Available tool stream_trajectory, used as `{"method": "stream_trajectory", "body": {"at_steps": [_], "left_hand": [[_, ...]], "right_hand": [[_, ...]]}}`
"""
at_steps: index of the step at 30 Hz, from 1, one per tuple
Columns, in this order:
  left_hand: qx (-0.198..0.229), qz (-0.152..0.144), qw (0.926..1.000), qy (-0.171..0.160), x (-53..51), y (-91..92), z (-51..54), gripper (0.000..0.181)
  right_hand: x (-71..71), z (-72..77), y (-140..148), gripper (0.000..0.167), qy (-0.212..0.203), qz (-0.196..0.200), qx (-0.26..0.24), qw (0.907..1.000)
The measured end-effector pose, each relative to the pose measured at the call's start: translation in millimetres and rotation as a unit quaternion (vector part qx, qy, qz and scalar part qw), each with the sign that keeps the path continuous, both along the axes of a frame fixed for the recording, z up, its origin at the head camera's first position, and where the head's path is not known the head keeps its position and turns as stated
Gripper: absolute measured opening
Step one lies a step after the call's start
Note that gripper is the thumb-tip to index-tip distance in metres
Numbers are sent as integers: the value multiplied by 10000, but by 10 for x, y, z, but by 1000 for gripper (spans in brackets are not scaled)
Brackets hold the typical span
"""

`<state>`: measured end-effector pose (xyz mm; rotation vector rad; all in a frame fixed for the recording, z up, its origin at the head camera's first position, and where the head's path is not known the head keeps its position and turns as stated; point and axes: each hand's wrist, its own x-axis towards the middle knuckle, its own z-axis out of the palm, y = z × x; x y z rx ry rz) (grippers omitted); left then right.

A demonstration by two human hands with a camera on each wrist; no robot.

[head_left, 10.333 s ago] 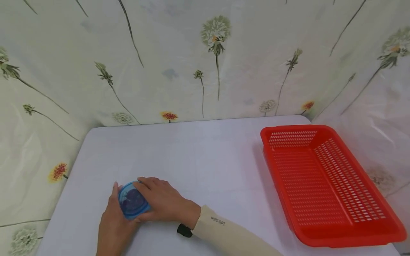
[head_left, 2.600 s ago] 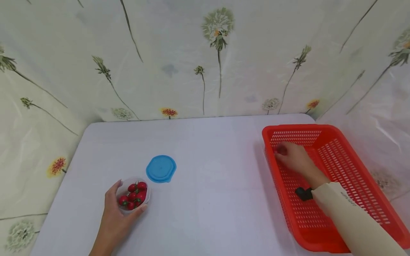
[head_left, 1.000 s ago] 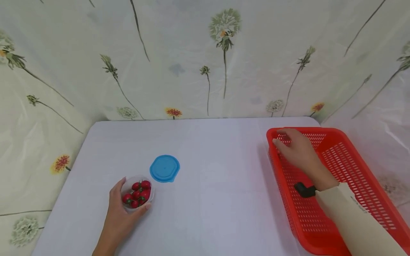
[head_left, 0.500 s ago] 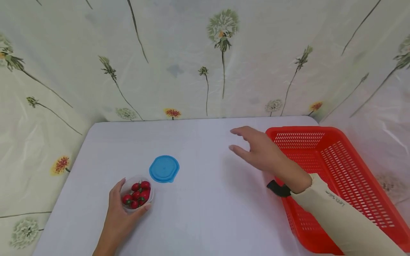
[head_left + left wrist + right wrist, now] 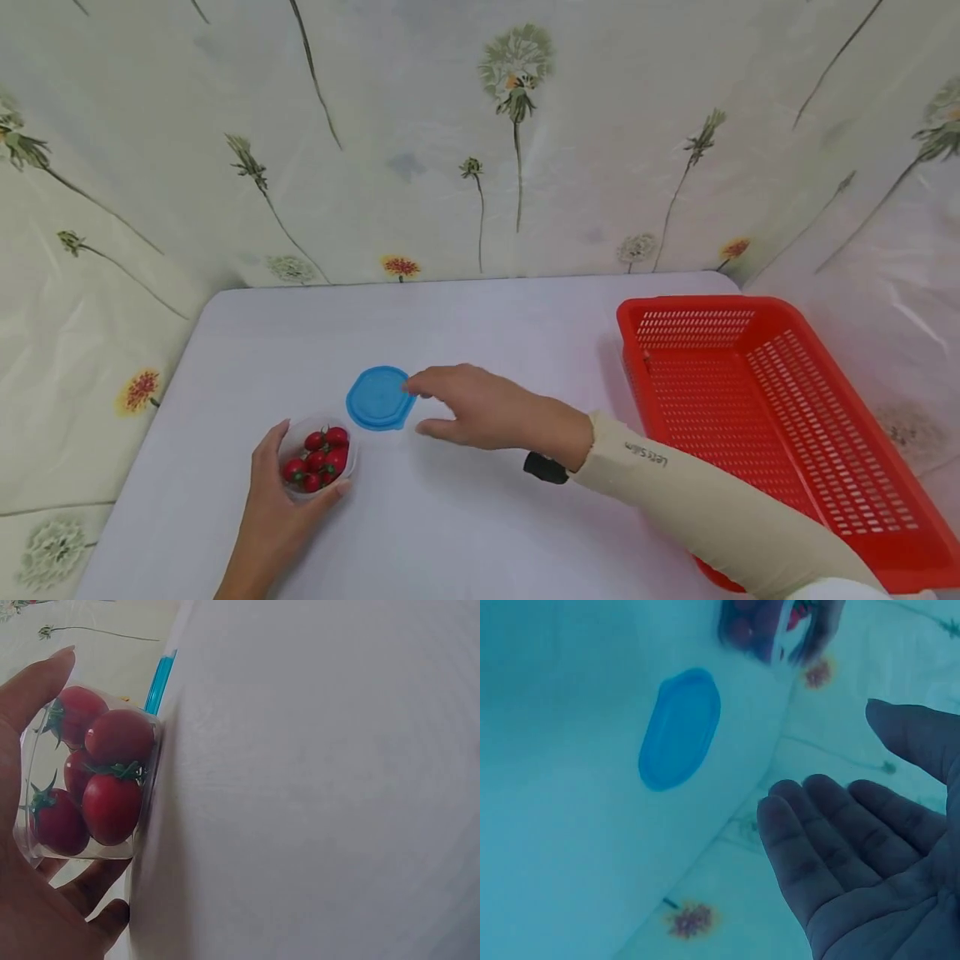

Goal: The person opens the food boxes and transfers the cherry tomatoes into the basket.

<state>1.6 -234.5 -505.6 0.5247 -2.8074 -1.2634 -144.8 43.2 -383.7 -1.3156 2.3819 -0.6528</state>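
Observation:
A clear plastic container (image 5: 297,435) of small red tomatoes (image 5: 316,460) stands on the white table, gripped around its sides by my left hand (image 5: 273,517). The left wrist view shows the fingers and thumb about the container wall, with tomatoes (image 5: 112,808) and green stems inside. A blue lid (image 5: 380,398) lies flat just behind and right of the container. My right hand (image 5: 480,407) holds nothing; its fingertips are over the lid's right edge in the head view. In the right wrist view the right hand (image 5: 870,855) has relaxed, spread fingers, apart from the lid (image 5: 679,729).
A red slotted basket (image 5: 727,400) stands at the table's right side, partly covered by the right sleeve. A tiny dark red thing (image 5: 647,357) shows at its left inner wall. Flowered sheeting (image 5: 420,167) hangs behind the white table (image 5: 480,325).
My right hand has moved left out of the basket and across the table to the lid. Since the oldest frame the lid has come off the container. My left hand keeps its grip.

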Motion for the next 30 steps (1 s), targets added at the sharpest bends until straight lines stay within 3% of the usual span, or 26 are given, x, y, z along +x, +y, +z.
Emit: {"method": "stream_trajectory", "body": {"at_steps": [5,9,14,21,30], "left_hand": [[89,-74,9999,44,1,-8,-2,123],[176,-151,9995,197,5,-21,-13,121],[304,-183,9986,401,15,-44,-26,120],[516,-275,9967,569,15,-74,-57,118],[388,-361,9962,691,33,-113,-102,115]], "right_hand": [[153,-133,-420,54,212,520,453,9974],[211,-242,-686,50,277,759,335,9962],[234,-357,-945,44,400,673,120,9969],[236,-532,-1166,16,650,620,102,9959],[254,-672,-1347,14,804,898,261,9924]]}}
